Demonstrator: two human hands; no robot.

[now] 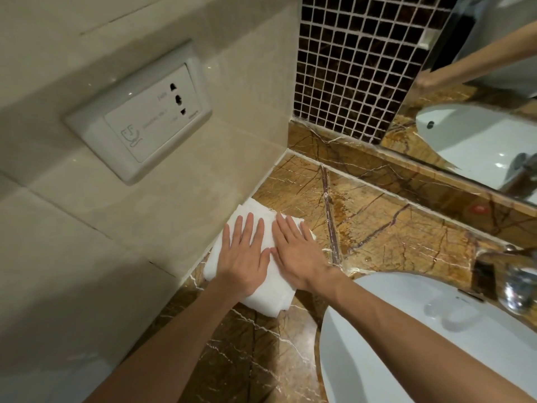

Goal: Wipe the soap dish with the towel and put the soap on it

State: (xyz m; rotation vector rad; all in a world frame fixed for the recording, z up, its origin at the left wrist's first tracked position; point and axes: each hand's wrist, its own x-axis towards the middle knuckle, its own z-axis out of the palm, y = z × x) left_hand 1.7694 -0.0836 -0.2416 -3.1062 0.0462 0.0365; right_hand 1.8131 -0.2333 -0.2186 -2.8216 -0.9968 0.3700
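On the marble table (392, 228), beside the sink (406, 344), the folded towel (268, 299) lies under left grip (244, 257) and right grip (296, 254), both released, palms flat. No soap dish or soap shows; best gather the towel firmly before wiping.

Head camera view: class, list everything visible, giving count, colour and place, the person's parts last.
towel: one, white, folded on the countertop by the wall
countertop: one, brown veined marble, around the basin
basin: one, white, lower right
tap: one, chrome, right edge
socket plate: one, white, on the beige wall, left
mosaic tiles: one panel, dark brown, back wall
mirror: one, reflective, upper right
left hand: one, flat on the towel
right hand: one, flat on the towel
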